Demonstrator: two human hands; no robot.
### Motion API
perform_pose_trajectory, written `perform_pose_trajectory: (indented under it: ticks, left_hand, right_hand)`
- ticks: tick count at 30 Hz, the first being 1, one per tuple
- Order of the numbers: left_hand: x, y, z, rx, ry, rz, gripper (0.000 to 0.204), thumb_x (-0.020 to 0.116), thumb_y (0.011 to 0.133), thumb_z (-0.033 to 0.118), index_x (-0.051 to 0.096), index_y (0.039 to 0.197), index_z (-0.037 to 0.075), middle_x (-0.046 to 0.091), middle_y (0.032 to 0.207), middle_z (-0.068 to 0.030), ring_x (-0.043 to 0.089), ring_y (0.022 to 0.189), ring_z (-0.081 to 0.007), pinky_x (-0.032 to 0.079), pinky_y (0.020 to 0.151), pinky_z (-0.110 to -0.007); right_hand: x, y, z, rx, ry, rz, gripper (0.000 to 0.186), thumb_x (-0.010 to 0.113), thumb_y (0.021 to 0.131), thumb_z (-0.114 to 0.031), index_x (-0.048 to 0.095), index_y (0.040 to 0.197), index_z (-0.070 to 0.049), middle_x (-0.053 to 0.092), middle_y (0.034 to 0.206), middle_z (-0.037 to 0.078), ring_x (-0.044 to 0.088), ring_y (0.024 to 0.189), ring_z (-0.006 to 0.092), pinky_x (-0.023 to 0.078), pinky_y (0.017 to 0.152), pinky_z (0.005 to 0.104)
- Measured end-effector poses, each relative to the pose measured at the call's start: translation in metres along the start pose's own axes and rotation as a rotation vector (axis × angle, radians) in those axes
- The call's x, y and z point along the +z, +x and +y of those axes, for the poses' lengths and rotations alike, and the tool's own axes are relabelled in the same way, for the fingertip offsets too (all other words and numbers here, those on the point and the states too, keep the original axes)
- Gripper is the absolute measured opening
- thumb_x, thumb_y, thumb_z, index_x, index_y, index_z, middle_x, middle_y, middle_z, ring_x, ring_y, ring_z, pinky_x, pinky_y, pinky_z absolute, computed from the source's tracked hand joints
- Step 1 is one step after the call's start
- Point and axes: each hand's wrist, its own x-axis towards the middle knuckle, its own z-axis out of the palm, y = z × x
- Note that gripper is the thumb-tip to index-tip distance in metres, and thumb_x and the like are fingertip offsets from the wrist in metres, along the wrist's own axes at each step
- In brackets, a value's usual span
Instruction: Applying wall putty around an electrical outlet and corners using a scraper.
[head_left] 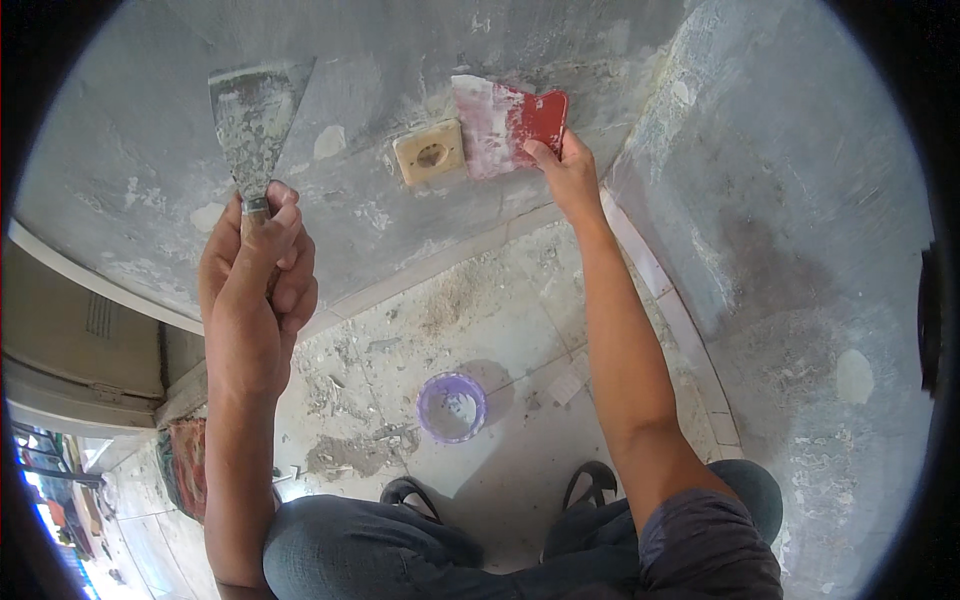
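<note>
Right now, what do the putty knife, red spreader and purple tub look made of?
Putty knife: blade likely steel, thin and grey, dull under crusted residue; brown handle mostly hidden, possibly wood.
Red spreader: probably plastic, smooth and evenly coloured where not smeared white.
Purple tub: likely plastic, judging by its uniformly tinted rim; finish too small to tell.

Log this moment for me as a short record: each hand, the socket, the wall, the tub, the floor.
Left hand: grips the putty knife by its handle, blade up and smeared
Right hand: holds the red spreader, white-smeared, at the wall; exact contact unclear
Socket: cream, on the wall, just left of the spreader
Wall: grey, with pale patches
Tub: purple, upright on the floor, white material inside
Floor: tiled, with scattered debris
</note>
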Motion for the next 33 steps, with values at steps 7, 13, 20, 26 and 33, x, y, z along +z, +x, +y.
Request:
perform_pose_trajectory:
  ticks: [7, 13, 20, 26, 33]
  left_hand:
    - [0.002, 0.001, -0.003, -0.004, -0.005, 0.011, 0.018, 0.057, 0.094, 0.019, 0.054, 0.106, 0.006, 0.042, 0.07, 0.0052, 0.032, 0.049, 0.0009, 0.024, 0.039, -0.015]
    - [-0.006, 0.0, -0.006, -0.01, -0.01, -0.011, 0.022, 0.052, 0.097, 0.02, 0.053, 0.112, 0.004, 0.038, 0.073, 0.0057, 0.029, 0.049, 0.0015, 0.022, 0.037, -0.015]
    - [-0.001, 0.002, 0.0, 0.023, -0.033, -0.01, 0.023, 0.052, 0.097, 0.02, 0.053, 0.112, 0.004, 0.038, 0.072, 0.0058, 0.029, 0.049, 0.0011, 0.022, 0.038, -0.015]
    - [-0.002, 0.0, -0.004, -0.006, -0.025, -0.05, 0.022, 0.052, 0.097, 0.02, 0.053, 0.111, 0.004, 0.038, 0.073, 0.0055, 0.029, 0.049, 0.0011, 0.022, 0.038, -0.014]
    - [-0.007, -0.001, -0.002, 0.007, -0.013, -0.008, 0.021, 0.052, 0.097, 0.02, 0.053, 0.111, 0.004, 0.038, 0.072, 0.0059, 0.028, 0.049, 0.0012, 0.022, 0.038, -0.015]
  right_hand:
    - [0.005, -0.001, -0.001, -0.04, -0.085, 0.123, 0.025, 0.071, 0.084, -0.022, 0.066, 0.099, -0.002, 0.071, 0.085, 0.008, 0.063, 0.073, 0.0161, 0.049, 0.071, 0.0311]
    - [-0.056, 0.012, 0.016, -0.132, -0.227, 0.284, 0.025, 0.072, 0.084, -0.022, 0.066, 0.1, -0.003, 0.071, 0.086, 0.007, 0.064, 0.073, 0.0143, 0.05, 0.069, 0.03]
    - [-0.035, -0.006, 0.009, -0.097, 0.018, 0.128, 0.022, 0.069, 0.087, -0.017, 0.066, 0.101, 0.0, 0.071, 0.091, 0.007, 0.063, 0.08, 0.0103, 0.049, 0.074, 0.0278]
    - [-0.003, -0.013, -0.013, -0.05, -0.056, 0.102, 0.026, 0.07, 0.086, -0.021, 0.065, 0.1, 0.001, 0.071, 0.09, 0.008, 0.063, 0.078, 0.0125, 0.05, 0.072, 0.03]
    - [-0.054, -0.001, 0.018, -0.093, -0.257, 0.312, 0.022, 0.068, 0.085, -0.019, 0.066, 0.1, -0.003, 0.071, 0.088, 0.01, 0.066, 0.076, 0.0195, 0.051, 0.071, 0.0321]
